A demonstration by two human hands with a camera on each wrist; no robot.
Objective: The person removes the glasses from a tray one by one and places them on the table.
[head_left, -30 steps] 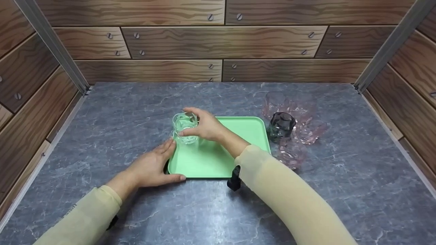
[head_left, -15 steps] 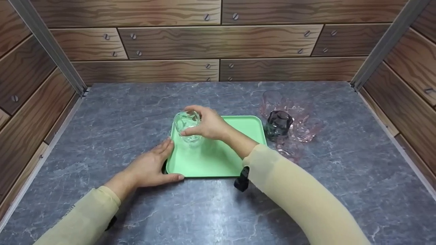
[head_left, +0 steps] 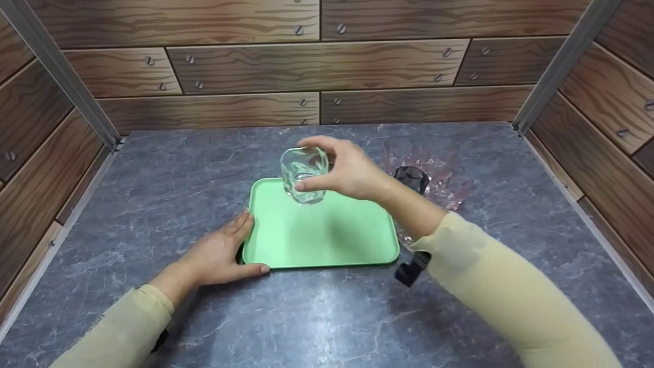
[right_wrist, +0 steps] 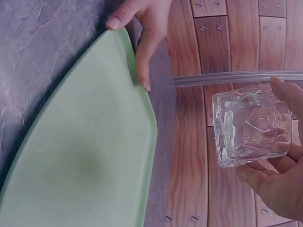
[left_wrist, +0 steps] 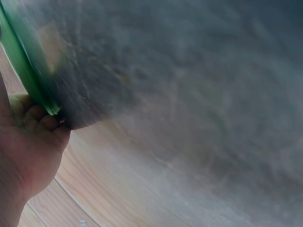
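Observation:
My right hand point(head_left: 352, 171) holds a clear drinking glass point(head_left: 301, 174) with wavy sides between thumb and fingers. The glass is above the far-left part of a green rectangular tray point(head_left: 286, 232). In the right wrist view the same glass point(right_wrist: 251, 125) looks see-through, with nothing visible inside. At the tray's near-left corner, my left hand point(head_left: 217, 255) rests with the thumb along the front edge and the fingers against the left edge. Much of the left wrist view is blurred table, with the left hand point(left_wrist: 33, 146) at the tray's green rim point(left_wrist: 31, 71).
Right of the tray stands a dark smoky glass point(head_left: 411, 179), partly covered by the right forearm. Several pale pink transparent glasses point(head_left: 449, 189) cluster around it. Wood-patterned walls point(head_left: 317, 66) enclose the grey marbled table point(head_left: 179, 174) at the back and sides.
The right hand has lifted the clear glass off the tray's far-left corner and moved it rightward. The left hand stays at the tray's corner. The head view has shifted slightly.

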